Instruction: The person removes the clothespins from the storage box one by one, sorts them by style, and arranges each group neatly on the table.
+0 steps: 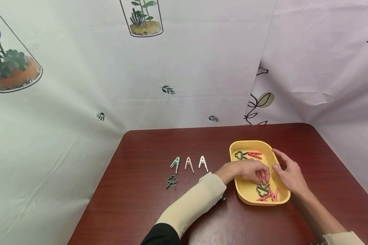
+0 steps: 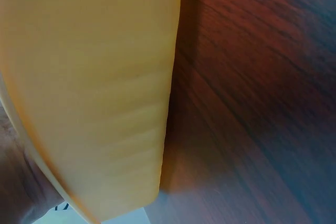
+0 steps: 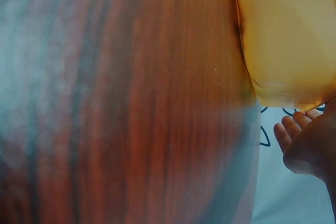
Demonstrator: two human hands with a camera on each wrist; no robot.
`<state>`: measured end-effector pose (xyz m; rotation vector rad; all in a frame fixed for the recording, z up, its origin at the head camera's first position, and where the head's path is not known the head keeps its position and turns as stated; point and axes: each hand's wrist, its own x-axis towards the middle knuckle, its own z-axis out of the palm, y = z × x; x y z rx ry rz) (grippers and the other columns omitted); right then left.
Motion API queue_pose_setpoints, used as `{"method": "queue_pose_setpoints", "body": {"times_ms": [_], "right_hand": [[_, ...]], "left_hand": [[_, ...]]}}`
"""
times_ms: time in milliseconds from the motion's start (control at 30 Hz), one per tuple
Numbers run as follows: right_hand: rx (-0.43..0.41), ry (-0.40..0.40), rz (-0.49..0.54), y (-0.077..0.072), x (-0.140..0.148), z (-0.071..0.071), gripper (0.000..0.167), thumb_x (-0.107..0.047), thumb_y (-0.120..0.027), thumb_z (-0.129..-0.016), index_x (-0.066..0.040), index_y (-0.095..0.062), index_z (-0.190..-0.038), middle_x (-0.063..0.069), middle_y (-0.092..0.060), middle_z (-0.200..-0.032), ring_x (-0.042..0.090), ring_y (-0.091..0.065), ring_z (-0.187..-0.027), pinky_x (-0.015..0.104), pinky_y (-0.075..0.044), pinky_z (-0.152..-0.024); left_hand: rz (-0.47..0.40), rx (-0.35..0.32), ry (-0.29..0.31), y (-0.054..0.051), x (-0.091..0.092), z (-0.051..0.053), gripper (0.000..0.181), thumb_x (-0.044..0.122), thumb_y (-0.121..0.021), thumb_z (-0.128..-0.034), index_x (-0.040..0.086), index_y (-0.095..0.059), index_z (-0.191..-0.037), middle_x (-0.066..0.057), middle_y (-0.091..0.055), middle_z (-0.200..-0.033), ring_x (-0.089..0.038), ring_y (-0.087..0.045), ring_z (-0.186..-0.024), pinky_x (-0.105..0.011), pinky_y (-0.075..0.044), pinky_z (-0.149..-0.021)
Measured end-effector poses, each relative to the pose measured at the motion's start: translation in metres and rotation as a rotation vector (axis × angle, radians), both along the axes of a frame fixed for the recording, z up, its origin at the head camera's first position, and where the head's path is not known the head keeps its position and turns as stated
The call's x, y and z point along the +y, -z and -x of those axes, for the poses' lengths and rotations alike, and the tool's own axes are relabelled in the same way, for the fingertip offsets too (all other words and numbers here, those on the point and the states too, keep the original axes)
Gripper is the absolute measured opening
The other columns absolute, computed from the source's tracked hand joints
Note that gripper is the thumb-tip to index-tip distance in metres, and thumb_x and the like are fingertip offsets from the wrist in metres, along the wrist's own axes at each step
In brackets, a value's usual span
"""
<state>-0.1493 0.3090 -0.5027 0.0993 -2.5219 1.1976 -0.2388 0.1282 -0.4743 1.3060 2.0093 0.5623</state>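
The left hand [image 1: 254, 170] reaches over the left rim into the yellow tray [image 1: 248, 196], fingers bent downward at a dark green clip [image 1: 262, 190]; whether it pinches anything cannot be seen. Red clips [image 1: 273, 194] lie beside that clip. At the tray's far end are another green clip [image 1: 240, 155] and a red one [image 1: 254, 155]. The right hand [image 1: 291, 175] rests on the right rim, thumb and forefinger extended and apart. In the right wrist view, a hand [image 3: 310, 148] shows by the tray [image 3: 289, 35]. The left wrist view shows mostly the tray's outer wall [image 2: 100, 87].
Left of the tray, a mint clip [image 1: 175, 164], a pale pink clip [image 1: 188, 164] and a white clip [image 1: 203, 163] stand in a row on the brown table [image 1: 135, 190]. A dark green clip [image 1: 172, 181] lies below the mint one. Patterned cloth [image 1: 187, 61] hangs behind.
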Motion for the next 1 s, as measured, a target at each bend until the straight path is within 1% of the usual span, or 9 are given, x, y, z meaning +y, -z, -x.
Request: {"method": "queue_pose_setpoints", "body": {"times_ms": [233,367,467,667,767,900,1000], "right_hand": [[0.005,0.006,-0.007,-0.0003,0.0011,-0.0005,0.055,0.003,-0.066,-0.099,0.0,-0.053,-0.152,0.034,-0.066,-0.128,-0.009,-0.053,-0.094,0.006,-0.042,-0.073],[0.005,0.011,-0.012,-0.0004,0.0015,-0.0009,0.055,0.002,-0.066,-0.098,0.0,-0.053,-0.152,0.033,-0.067,-0.127,-0.009,-0.052,-0.093,0.006,-0.041,-0.073],[0.003,0.011,-0.014,0.0,0.0016,-0.0009,0.056,0.002,-0.066,-0.098,-0.001,-0.053,-0.152,0.033,-0.067,-0.128,-0.009,-0.052,-0.095,0.006,-0.041,-0.073],[-0.001,0.013,-0.012,0.001,0.0014,-0.0009,0.056,0.002,-0.067,-0.098,-0.001,-0.053,-0.153,0.034,-0.066,-0.13,-0.01,-0.053,-0.1,0.004,-0.04,-0.076],[0.002,0.008,-0.005,0.0013,0.0011,-0.0006,0.056,0.003,-0.066,-0.098,-0.001,-0.053,-0.153,0.034,-0.067,-0.128,-0.011,-0.053,-0.097,0.005,-0.042,-0.074],[0.008,0.0,-0.002,0.0015,0.0007,0.0,0.056,0.004,-0.066,-0.098,0.0,-0.053,-0.152,0.034,-0.068,-0.125,-0.01,-0.054,-0.092,0.006,-0.043,-0.071],[0.009,0.002,-0.01,0.0012,0.0007,0.0008,0.056,0.004,-0.067,-0.098,0.0,-0.053,-0.152,0.034,-0.067,-0.127,-0.009,-0.054,-0.094,0.005,-0.042,-0.072]], "left_hand": [[0.022,0.028,-0.011,0.0,0.002,-0.0012,0.02,-0.006,-0.072,-0.0969,0.012,-0.069,-0.106,0.009,-0.071,-0.093,0.004,-0.065,-0.086,-0.007,-0.049,-0.079],[0.024,0.019,-0.012,-0.0004,0.0022,-0.0016,0.021,-0.006,-0.072,-0.0967,0.012,-0.068,-0.106,0.009,-0.071,-0.092,0.003,-0.065,-0.085,-0.007,-0.05,-0.078],[0.013,-0.001,-0.009,-0.0011,0.0015,-0.0017,0.02,-0.006,-0.073,-0.0966,0.011,-0.068,-0.106,0.008,-0.072,-0.092,0.002,-0.066,-0.086,-0.008,-0.05,-0.079],[-0.049,-0.076,0.007,-0.0011,-0.001,0.0003,0.018,-0.009,-0.071,-0.0967,0.006,-0.067,-0.107,0.004,-0.072,-0.091,-0.006,-0.07,-0.091,-0.009,-0.053,-0.08],[-0.084,-0.115,0.009,-0.0012,-0.0025,0.0015,0.018,-0.011,-0.07,-0.0966,0.003,-0.066,-0.107,0.002,-0.072,-0.091,-0.01,-0.071,-0.092,-0.01,-0.054,-0.081],[-0.121,-0.171,-0.017,-0.0026,-0.0045,0.0021,0.017,-0.011,-0.07,-0.0968,0.001,-0.065,-0.108,0.001,-0.072,-0.092,-0.007,-0.07,-0.089,-0.012,-0.055,-0.082],[-0.144,-0.216,-0.038,-0.0042,-0.0058,0.0024,0.017,-0.01,-0.071,-0.0969,0.0,-0.064,-0.109,0.0,-0.073,-0.093,-0.004,-0.069,-0.086,-0.013,-0.056,-0.083]]}}
